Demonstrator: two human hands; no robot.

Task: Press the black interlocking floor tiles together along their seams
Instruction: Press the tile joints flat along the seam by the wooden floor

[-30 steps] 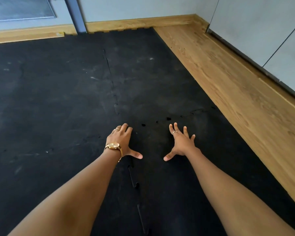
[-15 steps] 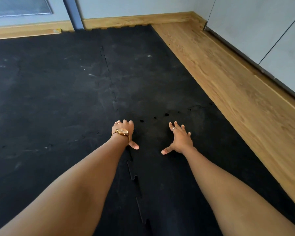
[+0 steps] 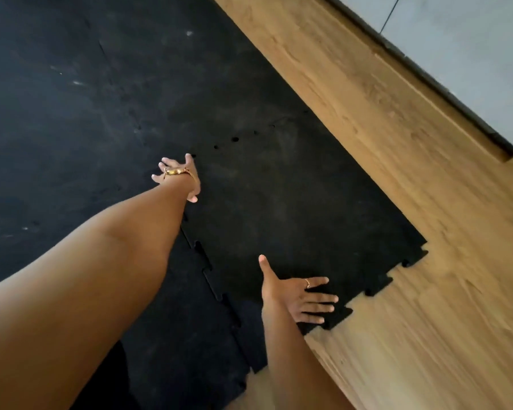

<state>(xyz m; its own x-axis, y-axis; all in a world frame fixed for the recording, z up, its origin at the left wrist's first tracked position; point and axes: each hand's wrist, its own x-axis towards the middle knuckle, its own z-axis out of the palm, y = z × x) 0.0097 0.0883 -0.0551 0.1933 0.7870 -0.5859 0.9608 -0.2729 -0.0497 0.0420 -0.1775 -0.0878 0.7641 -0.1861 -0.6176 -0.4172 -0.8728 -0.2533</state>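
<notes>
Black interlocking floor tiles point(image 3: 71, 128) cover the left and middle of the floor. The nearest right tile point(image 3: 279, 202) has a toothed free edge point(image 3: 379, 288) lying on the wood. A jagged seam point(image 3: 208, 270) runs between it and the tile to its left, with a visible gap. My left hand point(image 3: 178, 176), wearing a gold watch, is flat on the mat at the seam's far end, fingers spread. My right hand point(image 3: 299, 297), a ring on one finger, lies flat and spread near the toothed edge of the right tile. Neither hand holds anything.
Bare wooden floor point(image 3: 397, 173) runs along the right and near side of the tiles. A grey wall or cabinet front point(image 3: 471, 54) with a dark base strip stands at the upper right. Small holes point(image 3: 234, 139) mark a cross seam farther out.
The view has swung right and tilted. My right hand has moved back toward me, to the tile's near toothed edge. My left hand stays near the seam junction.
</notes>
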